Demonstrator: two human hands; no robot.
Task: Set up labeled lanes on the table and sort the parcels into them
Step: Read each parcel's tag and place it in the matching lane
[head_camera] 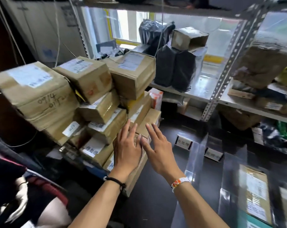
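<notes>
Brown cardboard parcels [93,96] sat piled in a loose stack on the left half of the dark bench [156,203], most with white shipping labels, one with handwritten numbers on its side. Left hand [127,150] lay palm down, fingers straight and spread, on the near right corner of the stack, over a long box [136,175] at the stack's edge; it gripped nothing. Right hand [157,150] was just beside it, fingers also straight and splayed, thumb close to the left hand's knuckles, holding nothing; could not tell if it touched the box or hovered. Black cord [114,180] on the left wrist, beaded bracelet [180,181] on the right. Two small label stands [183,143] stood upright on the bench to the right of the hands, apart from each other, text too blurred to read. Pale shiny bands [197,158] ran along the bench top by the stands; tape or glare, could not tell. A flat parcel [254,191] with a white label lay on the bench at far right, well apart from the stack. Behind, metal shelving [228,63] carried black bags [172,68] standing side by side, a small box [188,38] on top of them, more boxes at right.
</notes>
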